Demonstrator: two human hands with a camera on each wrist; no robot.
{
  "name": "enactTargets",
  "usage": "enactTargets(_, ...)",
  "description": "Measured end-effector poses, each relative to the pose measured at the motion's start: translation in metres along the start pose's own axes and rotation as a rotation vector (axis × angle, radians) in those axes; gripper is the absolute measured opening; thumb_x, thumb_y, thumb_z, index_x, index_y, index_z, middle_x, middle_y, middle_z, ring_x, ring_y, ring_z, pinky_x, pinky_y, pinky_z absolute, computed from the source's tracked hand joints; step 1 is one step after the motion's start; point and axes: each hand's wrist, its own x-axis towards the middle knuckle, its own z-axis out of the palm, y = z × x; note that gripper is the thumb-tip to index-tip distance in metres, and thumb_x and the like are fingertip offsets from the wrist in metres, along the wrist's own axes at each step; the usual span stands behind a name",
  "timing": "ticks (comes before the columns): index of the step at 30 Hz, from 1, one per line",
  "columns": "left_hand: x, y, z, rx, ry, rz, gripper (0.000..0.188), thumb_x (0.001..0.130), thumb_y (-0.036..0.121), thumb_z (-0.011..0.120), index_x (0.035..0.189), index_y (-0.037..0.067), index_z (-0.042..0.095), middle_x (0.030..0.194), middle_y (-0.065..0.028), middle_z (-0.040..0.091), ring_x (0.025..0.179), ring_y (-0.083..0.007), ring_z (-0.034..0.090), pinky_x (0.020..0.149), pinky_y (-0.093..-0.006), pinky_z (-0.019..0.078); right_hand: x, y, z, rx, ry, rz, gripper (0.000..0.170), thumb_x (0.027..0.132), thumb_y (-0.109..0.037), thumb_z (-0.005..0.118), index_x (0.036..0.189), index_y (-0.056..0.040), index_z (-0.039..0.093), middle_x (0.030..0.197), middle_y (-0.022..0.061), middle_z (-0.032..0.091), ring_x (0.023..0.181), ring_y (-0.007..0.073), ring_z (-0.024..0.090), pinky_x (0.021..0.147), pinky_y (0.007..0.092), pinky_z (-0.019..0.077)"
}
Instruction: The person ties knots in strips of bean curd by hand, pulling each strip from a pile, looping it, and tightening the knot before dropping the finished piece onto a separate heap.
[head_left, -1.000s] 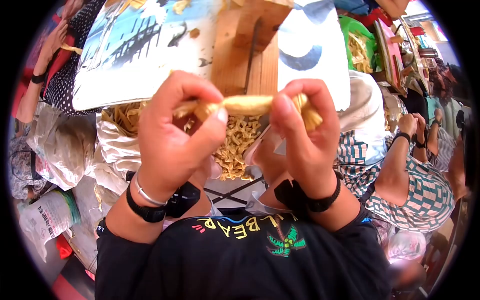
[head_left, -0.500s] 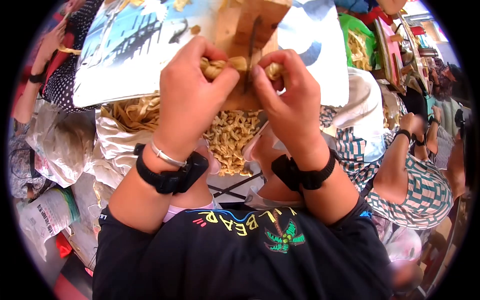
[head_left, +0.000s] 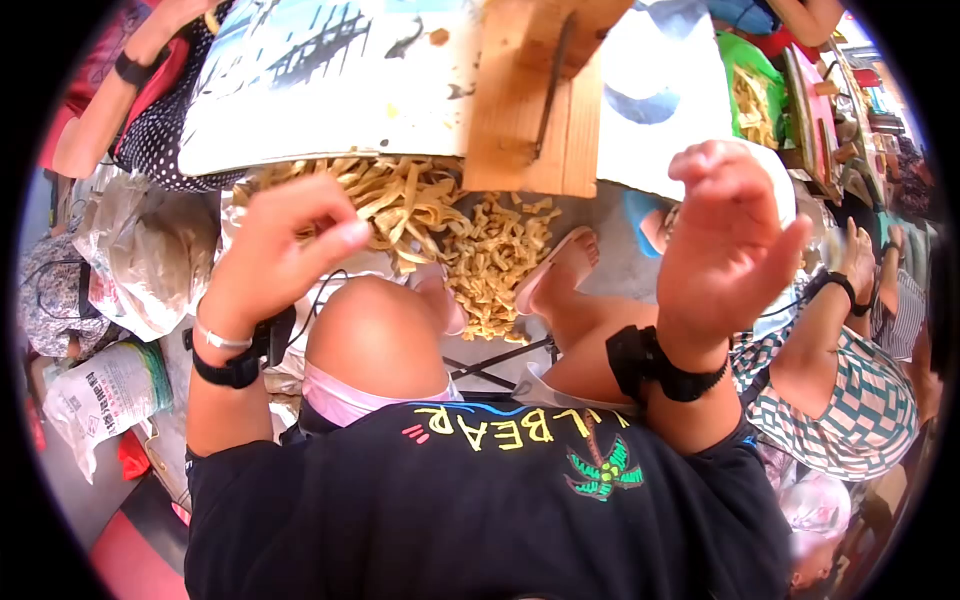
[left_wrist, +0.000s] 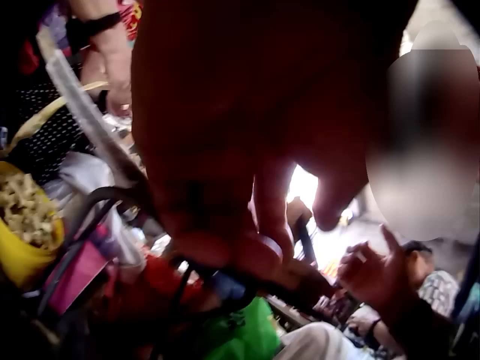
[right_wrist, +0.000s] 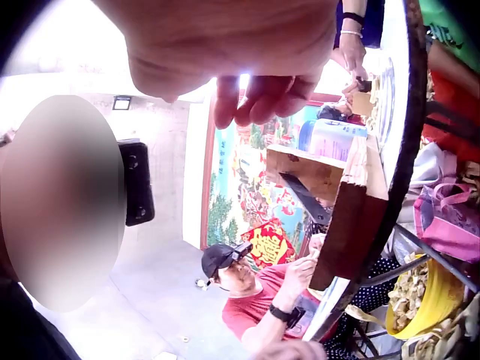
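Yellowish strips [head_left: 405, 205] lie heaped below the white table [head_left: 230, 140], near the left hand [head_left: 280, 250]; its fingers bend loosely, seemingly holding nothing. The right hand [head_left: 725, 235], fingers relaxed, is bare. Strips look light, pliable; a loose end probably suits pinching.

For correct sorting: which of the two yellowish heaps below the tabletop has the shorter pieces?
The heap between the feet: its pieces are short and chunky, whereas the other heap, nearer the left hand, shows long, flat strips.

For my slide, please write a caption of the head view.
Left hand and right hand, apparently empty, held apart near a wooden stand, short tan pieces heaped below.
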Motion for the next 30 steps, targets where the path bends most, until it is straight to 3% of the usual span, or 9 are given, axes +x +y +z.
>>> enactTargets(2,-0.002,-0.044,0.012,0.04,-0.215,-0.213,0.02,0.087,0.017,0.068,0.085,-0.003,0.064,0.078,-0.0092,0.061,0.067,-0.0172,0.057,0.06,-0.0297,0.0449,-0.001,-0.008,0.003,0.093,-0.041,0.055,0.072,0.1,-0.057,0.021,0.084,0.0023,0.058,0.096,0.0155,0.054,0.09,0.0226,0.051,0.085,0.0332,0.039)
enactTargets(5,0.003,-0.151,0.068,0.197,-0.244,-0.145,0.014,0.087,0.017,0.069,0.085,0.003,0.066,0.076,-0.0113,0.063,0.064,-0.023,0.059,0.059,-0.0321,0.0474,-0.005,-0.013,0.01,0.01,-0.159,0.1,0.07,0.097,-0.064,0.025,0.082,-0.0025,0.055,0.092,0.0131,0.052,0.081,0.0219,0.048,0.075,0.0352,0.0387)
enactTargets(9,0.017,-0.235,0.161,0.668,-0.257,-0.287,0.04,0.088,0.04,0.062,0.104,0.003,0.064,0.104,-0.0164,0.065,0.092,-0.0359,0.064,0.078,-0.0471,0.0512,-0.006,-0.013,0.02,-0.185,-0.322,0.112,0.067,0.096,-0.065,0.03,0.078,-0.0051,0.054,0.086,0.0109,0.053,0.075,0.0201,0.047,0.07,0.0344,0.0394)
enactTargets(14,0.016,-0.285,0.183,0.314,0.155,-0.204,0.031,0.093,0.033,0.058,0.093,0.003,0.063,0.083,-0.0157,0.066,0.083,-0.0302,0.066,0.071,-0.0413,0.0505,-0.004,-0.014,0.029,-0.29,-0.332,0.221,0.056,0.091,-0.053,0.044,0.073,-0.0024,0.057,0.08,0.012,0.057,0.071,0.02,0.053,0.066,0.0311,0.0413)
enactTargets(17,0.012,-0.224,0.131,-0.429,-0.08,-0.486,0.03,0.099,0.029,0.052,0.085,0.003,0.059,0.068,-0.0085,0.058,0.072,-0.0179,0.061,0.065,-0.0332,0.0471,-0.004,-0.006,0.027,-0.185,-0.341,0.17,0.028,0.083,-0.026,0.061,0.074,-0.0003,0.061,0.077,0.0123,0.059,0.07,0.0205,0.056,0.063,0.0296,0.0434)
enactTargets(21,0.001,-0.038,0.022,-0.174,-0.156,-0.167,0.034,0.104,0.028,0.044,0.084,0.004,0.057,0.062,-0.0002,0.047,0.053,-0.0099,0.041,0.05,-0.0272,0.0356,-0.003,-0.014,0.043,-0.283,-0.461,0.107,0.012,0.086,-0.003,0.064,0.075,0.0002,0.062,0.076,0.0107,0.06,0.068,0.0203,0.058,0.061,0.0291,0.0445)
enactTargets(22,-0.013,-0.006,0.005,-0.397,-0.123,-0.255,0.035,0.104,0.029,0.043,0.083,0.005,0.055,0.06,0.001,0.043,0.05,-0.0087,0.037,0.048,-0.0254,0.0319,-0.01,-0.012,0.05,-0.29,-0.417,0.118,0.01,0.088,-0.001,0.062,0.078,0.0007,0.062,0.075,0.0104,0.06,0.066,0.0193,0.057,0.059,0.0288,0.0436)
enactTargets(27,-0.02,0.112,-0.028,-1.528,0.316,-0.064,0.032,0.107,0.03,0.038,0.082,0.01,0.044,0.059,0.0053,0.03,0.045,-0.006,0.026,0.042,-0.0219,0.0251,-0.033,-0.009,0.068,-0.267,-0.572,0.162,0.014,0.093,-0.013,0.062,0.087,-0.0001,0.064,0.074,0.0124,0.057,0.065,0.0242,0.057,0.06,0.0343,0.0451)
enactTargets(30,-0.02,0.148,-0.017,-1.737,0.37,0.062,0.031,0.107,0.028,0.037,0.083,0.01,0.044,0.06,0.0054,0.032,0.046,-0.0054,0.027,0.042,-0.0222,0.0262,-0.048,-0.014,0.067,0.063,-0.895,0.649,0.033,0.1,-0.028,0.054,0.105,0.001,0.067,0.096,0.0134,0.069,0.083,0.022,0.066,0.071,0.0322,0.0509)
